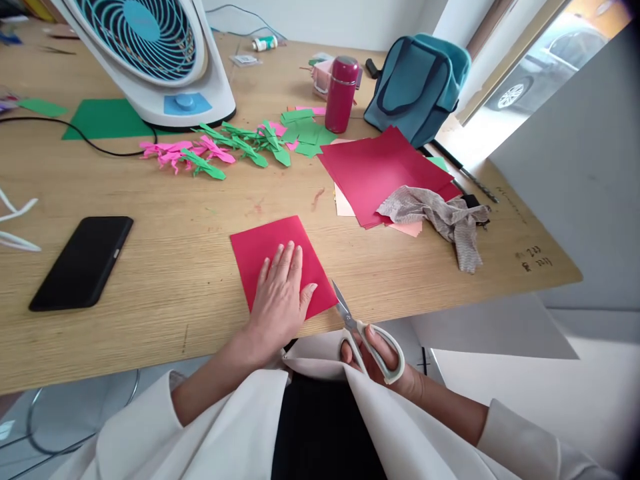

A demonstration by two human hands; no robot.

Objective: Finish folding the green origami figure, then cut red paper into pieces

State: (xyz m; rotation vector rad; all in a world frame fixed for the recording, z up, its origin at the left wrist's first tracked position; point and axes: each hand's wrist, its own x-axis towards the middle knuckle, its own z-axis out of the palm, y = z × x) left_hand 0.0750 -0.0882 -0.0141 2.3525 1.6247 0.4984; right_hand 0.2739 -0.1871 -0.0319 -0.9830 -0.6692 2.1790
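Flat on a red sheet of paper (270,233) lies my left hand (281,293), its fingers stretched out and the thumb apart. The sheet rests near the front edge of the table. My right hand (380,357) holds a pair of scissors (351,321) with white handles, fingers through the loops. The blades point up and left, at the lower right corner of the red sheet, and look closed or nearly so. Whether they touch the paper I cannot tell.
A black phone (83,263) lies left. Green and pink paper cutouts (245,143) sit before a fan (165,67). A red flask (343,93), a teal bag (415,87), more red sheets (383,170) and a crumpled cloth (435,210) are at right.
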